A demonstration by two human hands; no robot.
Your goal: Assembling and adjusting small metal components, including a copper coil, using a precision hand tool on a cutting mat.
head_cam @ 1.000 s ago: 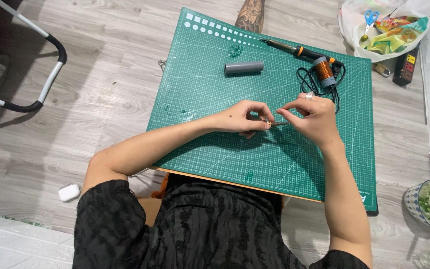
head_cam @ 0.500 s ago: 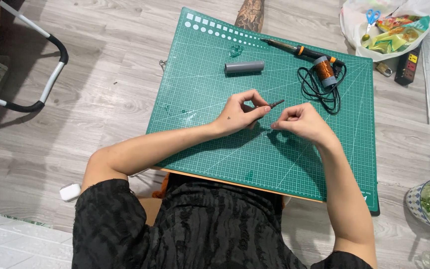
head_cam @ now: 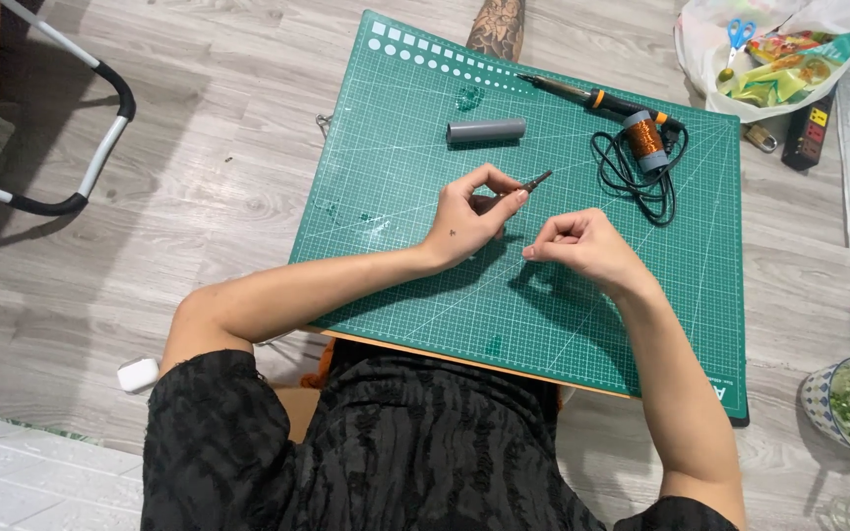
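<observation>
Green cutting mat (head_cam: 425, 265) covers the surface. Left hand (head_cam: 469, 211) pinches a small dark pointed tool (head_cam: 535, 181) between closed fingers, above the mat's centre. Right hand (head_cam: 582, 246), just beside it, is curled; its grip cannot be told. Grey tube (head_cam: 485, 130), soldering iron (head_cam: 592, 96) and copper wire spool (head_cam: 644, 138) lie beyond.
</observation>
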